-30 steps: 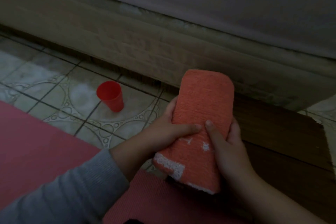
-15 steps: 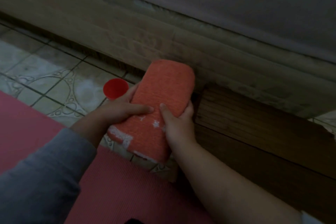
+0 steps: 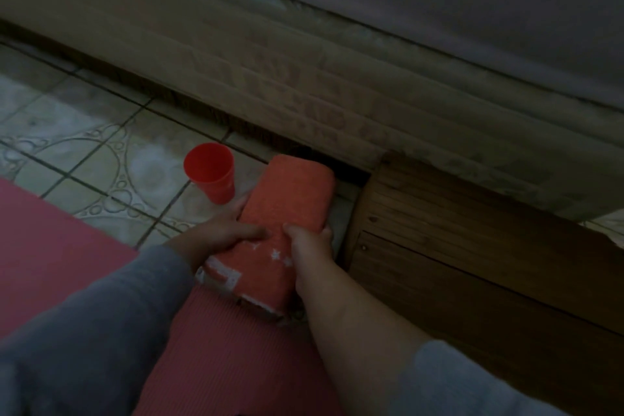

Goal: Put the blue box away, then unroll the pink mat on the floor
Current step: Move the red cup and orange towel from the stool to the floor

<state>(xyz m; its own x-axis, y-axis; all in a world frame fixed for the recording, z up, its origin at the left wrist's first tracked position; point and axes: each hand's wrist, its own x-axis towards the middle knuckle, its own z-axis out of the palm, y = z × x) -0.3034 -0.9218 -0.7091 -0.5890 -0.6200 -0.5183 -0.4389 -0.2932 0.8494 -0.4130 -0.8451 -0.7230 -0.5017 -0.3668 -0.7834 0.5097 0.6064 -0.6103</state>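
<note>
Head view. No blue box in sight; put-away step unverifiable. Flat ribbed pink mat (image 3: 233, 348) lying on patterned tile floor (image 3: 84, 145), looks at least partly unrolled; full extent cut off by frame. Folded orange terry towel with white trim (image 3: 280, 230) gripped from both sides: left hand (image 3: 223, 236) on near-left edge, thumb on top; right hand (image 3: 309, 246) on right edge, thumb over top. Towel far end near dark gap beside red plastic cup (image 3: 211, 170). Both forearms extended forward, low.

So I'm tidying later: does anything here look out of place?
Only the red cup: it stands upright on the tiled floor beside the folded towel that both hands grip. Nothing looks spilled or damaged.
</note>
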